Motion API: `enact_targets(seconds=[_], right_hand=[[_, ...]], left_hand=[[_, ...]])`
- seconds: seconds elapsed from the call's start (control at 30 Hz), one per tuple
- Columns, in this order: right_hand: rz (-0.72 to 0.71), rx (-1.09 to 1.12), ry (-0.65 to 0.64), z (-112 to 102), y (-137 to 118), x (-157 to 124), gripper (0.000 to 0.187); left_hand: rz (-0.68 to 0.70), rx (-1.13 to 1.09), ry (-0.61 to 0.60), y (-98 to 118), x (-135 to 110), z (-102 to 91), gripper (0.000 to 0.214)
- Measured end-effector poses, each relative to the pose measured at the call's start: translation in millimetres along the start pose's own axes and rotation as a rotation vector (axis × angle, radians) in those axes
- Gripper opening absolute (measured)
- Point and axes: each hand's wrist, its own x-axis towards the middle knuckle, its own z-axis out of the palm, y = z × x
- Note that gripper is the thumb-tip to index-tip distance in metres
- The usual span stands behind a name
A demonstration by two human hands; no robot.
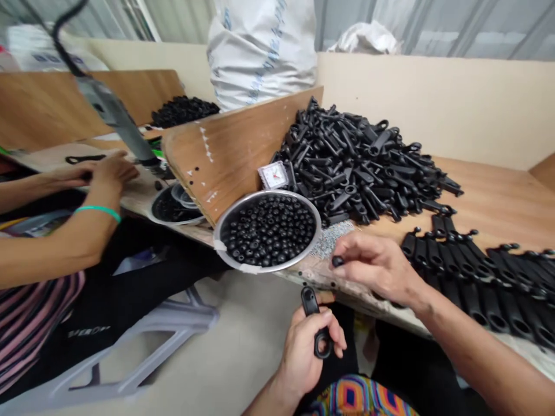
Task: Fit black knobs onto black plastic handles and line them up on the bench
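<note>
My left hand (306, 341), low in the view, is closed around a black plastic handle (309, 303) with a ring at its lower end. Above and to the right, my right hand (377, 266) pinches a small round black knob (337, 261) between thumb and fingertips, just over the table edge. A metal bowl (221, 254) full of similar black knobs (273, 231) sits to the left of my right hand. Small silvery metal pins or screws (332, 238) lie in a heap between the bowl and that hand.
A big pile of black handles (359, 162) fills the table's back. Handles with knobs (472, 271) lie in rows at right. A wooden divider (234, 150) and small clock (274, 174) stand behind the bowl. At left, a co-worker's hands (108, 173) work near a hanging power screwdriver (117, 118).
</note>
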Motion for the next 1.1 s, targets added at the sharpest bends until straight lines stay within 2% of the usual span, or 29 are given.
enact_targets(seconds=[0.1,0.2,0.4,0.53,0.7,0.9,1.1], right_hand=[[-0.041,0.051,0.096,-5.6,14.7,-56.1,0.012],[-0.098,0.083,0.154,-7.6,30.8,-97.9,0.02],[-0.081,0.218,0.37,-6.6,41.9,-146.8,0.02],[-0.048,0.269,0.521,-5.7,44.5,-161.6,0.022],[0.003,0.369,0.569,-1.3,48.1,-164.3,0.018],[-0.057,0.227,0.625,6.6,49.2,-161.5,0.017],[-0.118,0.106,0.524,1.6,44.8,-166.4,0.025]], left_hand=[[-0.022,0.112,-0.057,-8.3,-5.8,18.1,0.016],[-0.018,0.266,-0.087,-24.0,-7.5,33.4,0.015],[0.124,0.647,-0.105,-55.6,-4.9,56.6,0.014],[0.192,0.789,-0.12,-65.4,-6.9,68.2,0.017],[0.302,0.904,-0.131,-70.2,-9.9,72.6,0.023],[0.467,0.972,-0.128,-66.8,-11.4,70.6,0.023],[0.52,1.037,-0.075,-67.0,-11.7,67.3,0.027]])
